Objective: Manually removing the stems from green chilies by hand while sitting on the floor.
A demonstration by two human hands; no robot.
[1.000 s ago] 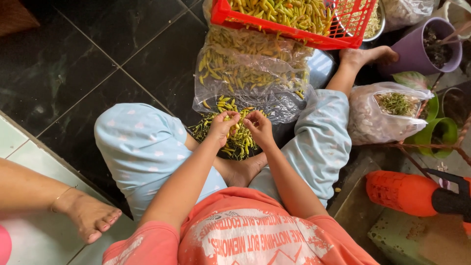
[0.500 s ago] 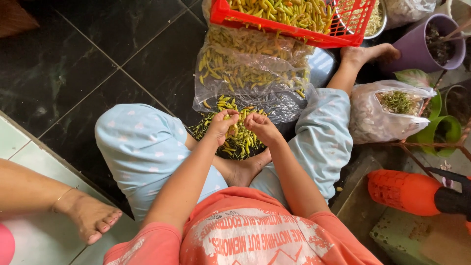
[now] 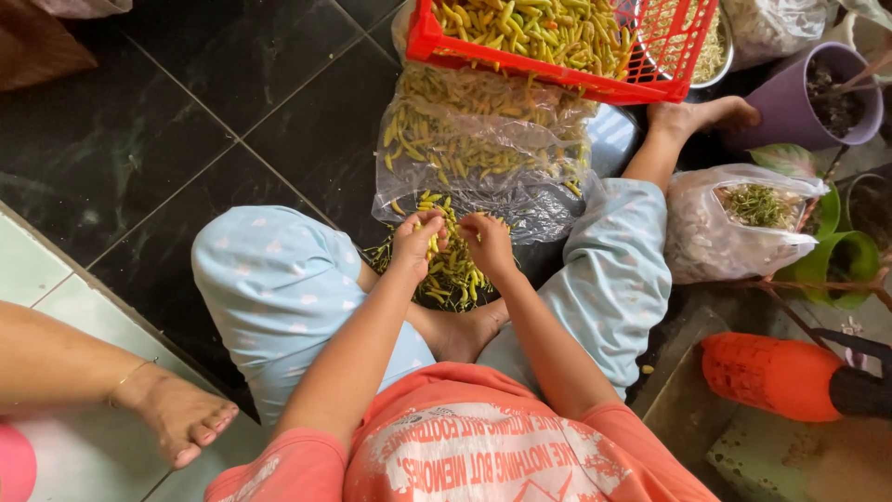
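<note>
Down between the seated person's knees, a heap of small yellow-green chillies (image 3: 455, 274) lies on the dark tiled floor (image 3: 186, 121), and both hands meet just above it: the left hand (image 3: 415, 244) and the right hand (image 3: 487, 244) each have fingertips pinched on one chilli held between them. Just beyond sits a clear plastic bag of chillies (image 3: 483, 149), then a red plastic crate (image 3: 557, 79) filled with more, while another person's bare foot (image 3: 177, 418) rests on the pale tiles to the left.
</note>
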